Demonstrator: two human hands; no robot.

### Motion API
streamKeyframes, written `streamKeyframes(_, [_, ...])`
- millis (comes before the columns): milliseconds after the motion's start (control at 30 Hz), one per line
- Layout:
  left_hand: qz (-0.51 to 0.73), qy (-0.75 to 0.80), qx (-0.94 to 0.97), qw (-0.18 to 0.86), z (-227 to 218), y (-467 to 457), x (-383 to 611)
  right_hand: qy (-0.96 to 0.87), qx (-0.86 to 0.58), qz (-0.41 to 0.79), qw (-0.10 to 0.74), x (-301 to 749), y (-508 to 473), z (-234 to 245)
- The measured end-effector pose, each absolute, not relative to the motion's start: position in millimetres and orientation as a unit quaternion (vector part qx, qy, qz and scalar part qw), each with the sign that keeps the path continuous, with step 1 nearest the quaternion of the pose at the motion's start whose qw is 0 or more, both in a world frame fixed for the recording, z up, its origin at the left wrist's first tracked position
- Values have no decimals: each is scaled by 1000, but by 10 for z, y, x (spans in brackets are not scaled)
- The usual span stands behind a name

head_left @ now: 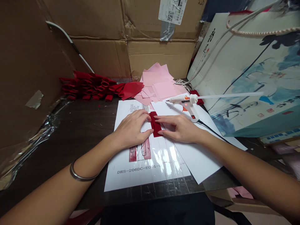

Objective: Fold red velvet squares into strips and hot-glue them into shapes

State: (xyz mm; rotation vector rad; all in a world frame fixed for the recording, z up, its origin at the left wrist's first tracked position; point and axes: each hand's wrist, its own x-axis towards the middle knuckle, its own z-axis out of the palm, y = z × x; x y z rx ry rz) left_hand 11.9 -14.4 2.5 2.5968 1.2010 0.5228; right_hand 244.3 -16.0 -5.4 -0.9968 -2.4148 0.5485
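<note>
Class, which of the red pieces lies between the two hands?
The flat strip touched by the left hand and right hand; the folded red pieces in the pile lie farther away.

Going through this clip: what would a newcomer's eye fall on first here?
Two hands, the left hand and the right hand, meet at a dark red strip in the middle, on a printed sheet. Beyond them lies a pile of pink squares, with folded red pieces to its left. A white glue gun lies to the right.
</note>
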Motion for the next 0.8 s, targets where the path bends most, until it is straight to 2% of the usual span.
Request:
streamKeyframes(500, [195,408,886,100,25,-152,131,-906,-353,141,187,2413,-189,17])
streamKeyframes(800, [120,410,900,91,10,-176,132,-918,-338,115,170,2414,-197,15])
